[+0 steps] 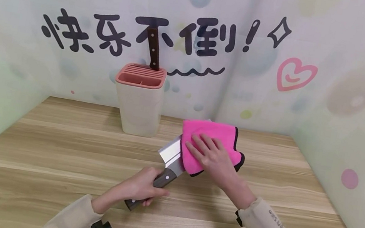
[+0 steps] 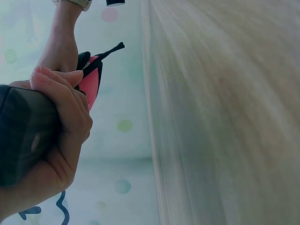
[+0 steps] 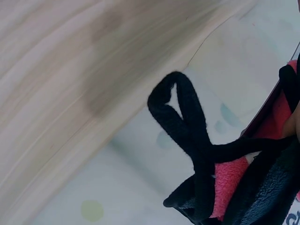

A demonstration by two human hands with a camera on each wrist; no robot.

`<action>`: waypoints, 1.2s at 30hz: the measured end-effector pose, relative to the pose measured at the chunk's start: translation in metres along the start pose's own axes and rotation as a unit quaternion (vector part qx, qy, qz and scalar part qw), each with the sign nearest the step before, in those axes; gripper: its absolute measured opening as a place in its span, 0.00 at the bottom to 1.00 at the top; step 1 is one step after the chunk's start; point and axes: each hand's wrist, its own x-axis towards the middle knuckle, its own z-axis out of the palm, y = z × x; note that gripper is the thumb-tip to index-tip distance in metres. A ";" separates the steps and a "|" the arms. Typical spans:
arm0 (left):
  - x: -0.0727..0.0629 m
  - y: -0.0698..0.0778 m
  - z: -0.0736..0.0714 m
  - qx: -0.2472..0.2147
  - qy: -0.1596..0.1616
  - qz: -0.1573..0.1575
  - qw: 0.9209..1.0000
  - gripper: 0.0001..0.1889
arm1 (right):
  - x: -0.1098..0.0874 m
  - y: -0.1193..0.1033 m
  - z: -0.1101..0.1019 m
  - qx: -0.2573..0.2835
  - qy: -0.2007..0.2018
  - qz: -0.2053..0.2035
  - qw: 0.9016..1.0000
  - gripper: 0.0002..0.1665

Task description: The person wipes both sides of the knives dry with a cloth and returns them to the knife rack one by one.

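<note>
Cleaver point(image 1: 175, 165), centre of the head view, under a pink cloth point(image 1: 226, 135).
Left hand point(image 1: 142, 184), lower centre, clamped round the handle; blade points up and right. Right hand point(image 1: 213, 157), right of centre, presses on the cloth with extended fingers; its thumb is hidden, can't tell if it pinches. Hands apart. 1 white block point(image 1: 137, 111), upper left of centre, stands upright on the wooden table point(image 1: 59, 143) with 1 knife point(image 1: 153, 49) in it.
</note>
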 end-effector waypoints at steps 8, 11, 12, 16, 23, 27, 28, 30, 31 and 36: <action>0.002 -0.001 -0.001 -0.013 -0.004 -0.004 1.000 0.09 | 0.001 -0.012 -0.004 -0.014 0.008 -0.034 0.999 0.35; 0.002 -0.002 -0.001 -0.014 -0.004 -0.005 1.000 0.09 | 0.001 -0.015 -0.006 -0.015 0.012 -0.052 0.998 0.34; 0.002 -0.002 -0.001 -0.014 -0.003 -0.005 1.000 0.09 | 0.001 -0.016 -0.006 -0.015 0.015 -0.059 0.998 0.34; 0.003 -0.002 -0.002 -0.013 -0.004 -0.006 1.000 0.10 | 0.001 -0.019 -0.007 -0.022 0.027 -0.082 0.996 0.33; 0.003 -0.003 -0.003 -0.011 -0.002 -0.019 1.000 0.12 | 0.000 -0.023 -0.007 -0.022 0.031 -0.106 0.994 0.33; 0.003 -0.003 -0.002 -0.011 0.003 -0.024 1.000 0.12 | -0.002 -0.023 -0.008 -0.023 0.032 -0.112 0.993 0.33; 0.003 -0.003 -0.002 -0.012 0.005 -0.025 1.000 0.12 | -0.002 -0.023 -0.008 -0.024 0.032 -0.113 0.993 0.33; 0.003 -0.003 -0.002 -0.012 0.007 -0.023 1.000 0.11 | -0.002 -0.023 -0.008 -0.025 0.032 -0.115 0.993 0.34; 0.003 -0.003 -0.001 -0.012 0.008 -0.022 1.000 0.11 | -0.002 -0.023 -0.009 -0.024 0.032 -0.115 0.993 0.34; 0.003 -0.002 -0.001 -0.014 0.013 -0.018 1.000 0.09 | -0.002 -0.021 -0.008 -0.011 0.041 -0.109 0.993 0.34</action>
